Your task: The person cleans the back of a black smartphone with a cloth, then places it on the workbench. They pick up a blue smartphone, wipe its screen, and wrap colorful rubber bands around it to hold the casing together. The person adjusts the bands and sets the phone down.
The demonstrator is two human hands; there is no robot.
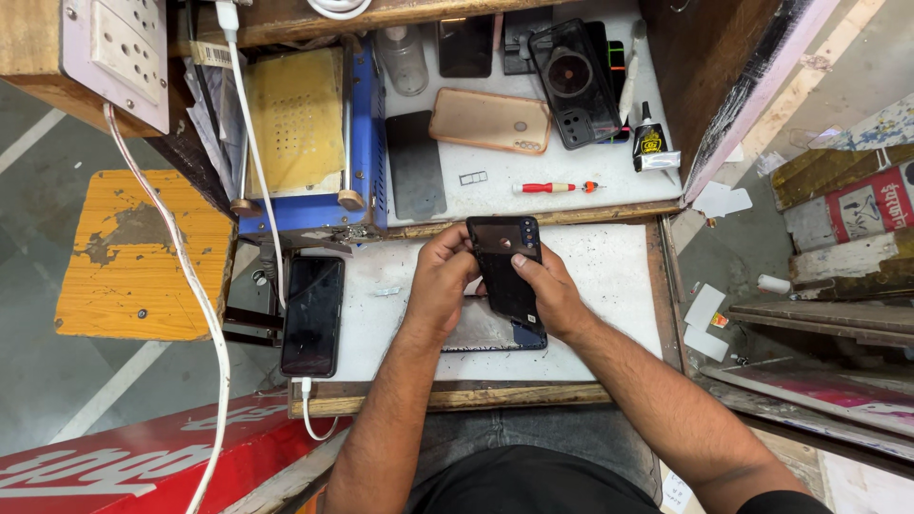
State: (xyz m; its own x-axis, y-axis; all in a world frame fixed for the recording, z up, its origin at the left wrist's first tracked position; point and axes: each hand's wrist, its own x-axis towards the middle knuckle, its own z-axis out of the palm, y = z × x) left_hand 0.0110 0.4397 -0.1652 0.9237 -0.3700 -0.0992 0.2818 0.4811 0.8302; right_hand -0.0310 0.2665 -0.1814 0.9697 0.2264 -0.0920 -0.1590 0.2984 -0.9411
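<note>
Working from the biggest thing down, the white bench top point(609, 276) fills the middle of the frame, and a blue machine with a yellow pad point(305, 133) stands at the upper left of it. A dark phone on a white cable point(312, 314) lies at the left edge of the bench, well apart from the hands. On the raised shelf at the top of the frame a tan phone cover point(490, 120) is seen, with a red-handled screwdriver point(557, 187) below it and a small black glue tube point(650, 143) to the right.

At the centre a black phone back panel point(507, 266) is held tilted above a dark phone body point(481, 333) that lies flat on the bench. The left hand point(440, 281) is closed on the panel's left edge, fingertips curled over it; the right hand point(550, 295) is clamped on the right edge, thumb on top.

For this step to be done well, it is judged that the panel should be kept level between both grips, pressure spread evenly along the edges, and bending near the camera cut-out avoided, since thin plastic there is likely to crack.
</note>
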